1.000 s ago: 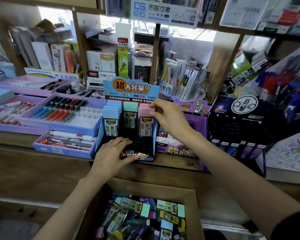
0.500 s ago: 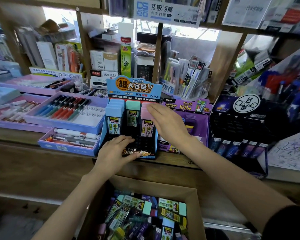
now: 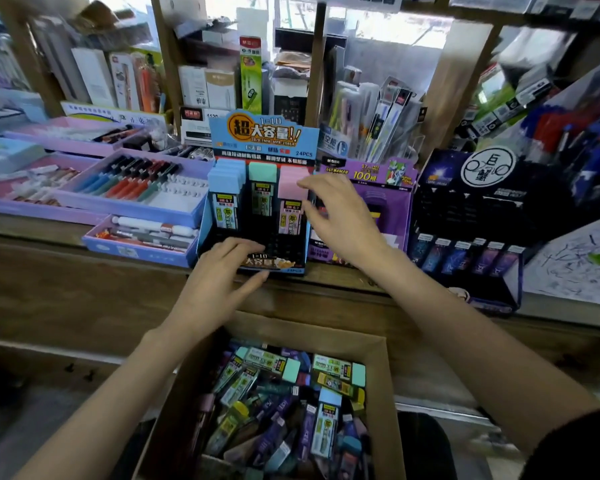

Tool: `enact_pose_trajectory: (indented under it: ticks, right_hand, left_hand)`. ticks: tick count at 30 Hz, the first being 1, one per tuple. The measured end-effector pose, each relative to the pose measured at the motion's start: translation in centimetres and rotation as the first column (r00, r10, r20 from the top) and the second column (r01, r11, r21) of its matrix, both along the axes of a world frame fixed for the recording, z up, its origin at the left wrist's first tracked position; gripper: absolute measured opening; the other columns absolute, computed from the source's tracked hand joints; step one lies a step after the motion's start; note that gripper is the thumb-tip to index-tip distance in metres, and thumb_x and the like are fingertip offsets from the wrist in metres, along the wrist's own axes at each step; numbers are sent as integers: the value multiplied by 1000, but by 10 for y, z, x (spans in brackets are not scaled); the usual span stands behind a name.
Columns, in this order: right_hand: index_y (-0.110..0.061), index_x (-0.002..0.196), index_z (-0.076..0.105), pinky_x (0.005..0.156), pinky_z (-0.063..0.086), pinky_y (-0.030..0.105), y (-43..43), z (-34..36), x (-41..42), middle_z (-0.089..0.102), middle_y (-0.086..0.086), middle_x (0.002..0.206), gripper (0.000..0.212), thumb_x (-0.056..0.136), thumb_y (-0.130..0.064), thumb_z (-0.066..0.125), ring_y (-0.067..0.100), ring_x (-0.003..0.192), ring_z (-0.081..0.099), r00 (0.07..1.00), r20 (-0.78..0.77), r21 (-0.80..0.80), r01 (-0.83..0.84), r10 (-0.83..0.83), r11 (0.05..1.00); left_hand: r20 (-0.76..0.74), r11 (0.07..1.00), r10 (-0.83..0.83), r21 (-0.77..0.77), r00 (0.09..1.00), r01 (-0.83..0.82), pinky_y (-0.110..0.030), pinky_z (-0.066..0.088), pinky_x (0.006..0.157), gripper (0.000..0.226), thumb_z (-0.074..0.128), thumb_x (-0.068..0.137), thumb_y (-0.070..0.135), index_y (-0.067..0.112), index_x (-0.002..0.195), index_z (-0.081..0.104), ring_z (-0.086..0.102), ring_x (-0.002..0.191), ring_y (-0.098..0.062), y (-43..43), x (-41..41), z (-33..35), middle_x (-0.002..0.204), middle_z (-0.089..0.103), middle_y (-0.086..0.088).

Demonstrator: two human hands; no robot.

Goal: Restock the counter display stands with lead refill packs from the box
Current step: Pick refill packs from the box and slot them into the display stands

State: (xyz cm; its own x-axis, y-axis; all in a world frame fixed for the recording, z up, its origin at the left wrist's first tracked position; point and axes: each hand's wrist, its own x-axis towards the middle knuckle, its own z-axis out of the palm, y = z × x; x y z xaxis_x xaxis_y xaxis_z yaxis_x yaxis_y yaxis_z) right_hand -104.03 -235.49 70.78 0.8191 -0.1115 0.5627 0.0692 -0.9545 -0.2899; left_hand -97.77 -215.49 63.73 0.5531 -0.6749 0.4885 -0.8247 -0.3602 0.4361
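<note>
Your right hand (image 3: 343, 220) hung beside the pink-capped pack (image 3: 289, 181) in the right column of the blue display stand (image 3: 263, 136), fingers loose and spread, holding nothing. Whether the fingertips touched the cap, I couldn't tell. Your left hand (image 3: 222, 275) lay over the stand's front lip, fingers fairly straight, pressing it onto the counter (image 3: 83, 271) and gripping nothing. Danger right there: that stand looked like light card, and it stood close to the counter's front edge with the open box (image 3: 309, 323) below. Had the left hand gone slack while the right nudged a pack, the whole stand could have slid or tipped forward off the edge. A careless brush from those spread fingers could also have knocked the pink pack askew, or rocked the green-capped pack (image 3: 262, 172) and the blue-capped packs (image 3: 225, 180) next to it. The refill stock, a loose heap of packs (image 3: 326, 424), lay in the box below your wrists, so each reach down meant drawing an arm back past that front lip, an easy snag. Tight quarters too: a purple stand (image 3: 392, 202) stood just beside the right wall, a black stand (image 3: 464, 216) beyond it, and a lilac pen tray (image 3: 128, 211) crowded the left, leaving little room to shift anything sideways.
</note>
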Motion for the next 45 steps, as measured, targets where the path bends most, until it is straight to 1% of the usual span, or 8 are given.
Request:
enact_pose_trajectory:
  ticks: [8,13,19,22,26,34,40,45]
  right_hand:
    - [-15,109,66,77,44,18,4,-93,-104,64,-3,103,20,93,-18,54,5,89,57,907,-415,254,47,65,966]
    - [-16,115,63,86,50,28,0,-199,-136,64,0,116,23,94,-18,53,12,100,60,672,-740,303,305,22,903]
    - [-12,130,51,78,46,14,-3,-277,-142,52,8,132,41,90,-11,60,15,107,55,647,-762,509,628,-32,588]
    - [-18,141,40,90,32,7,-8,-290,-128,30,3,150,53,91,-18,59,15,130,39,661,-747,449,582,-73,678]
    - [-20,147,26,115,14,32,-19,-303,-110,6,3,159,61,94,-25,54,23,145,8,580,-814,345,545,-46,764]
    - [-27,151,4,116,6,34,19,-332,-137,-18,2,157,61,100,-29,38,27,144,-13,567,-818,252,500,-94,828]
    - [-27,151,4,117,10,39,44,-335,-158,-18,6,157,58,101,-33,34,30,144,-11,590,-796,129,389,-139,912]
    - [-26,147,28,108,28,35,46,-329,-163,23,7,146,52,98,-34,43,27,134,22,649,-755,120,273,-91,954]
  left_hand:
    - [-365,987,-5,147,931,63,-30,49,82,23,64,88,25,14,108,62,59,96,-10,29,-45,-97,102,57,5]
    - [-593,944,180,329,785,32,-30,43,92,29,64,88,16,8,116,59,54,113,-23,36,-49,-176,118,56,-10]
    - [-637,885,294,463,712,49,-28,37,100,50,65,86,16,9,132,46,48,117,-27,43,-50,-219,137,39,-17]
    - [-527,820,248,561,813,114,-31,24,111,70,61,88,34,8,145,28,26,138,-28,46,-53,-235,152,22,-17]
    - [-420,659,231,732,878,176,-34,13,116,83,51,89,50,15,150,7,9,145,-25,44,-60,-252,158,3,-10]
    - [-508,815,227,566,831,123,-29,27,107,73,67,83,35,15,143,32,31,132,-25,44,-64,-246,147,30,-10]
    - [-611,859,382,511,693,-23,-35,42,95,54,71,80,14,10,128,47,53,110,-28,46,-58,-244,125,51,-16]
    - [-557,810,413,586,721,-12,-30,43,82,25,68,79,8,11,100,54,55,97,-24,46,-57,-247,105,56,-10]
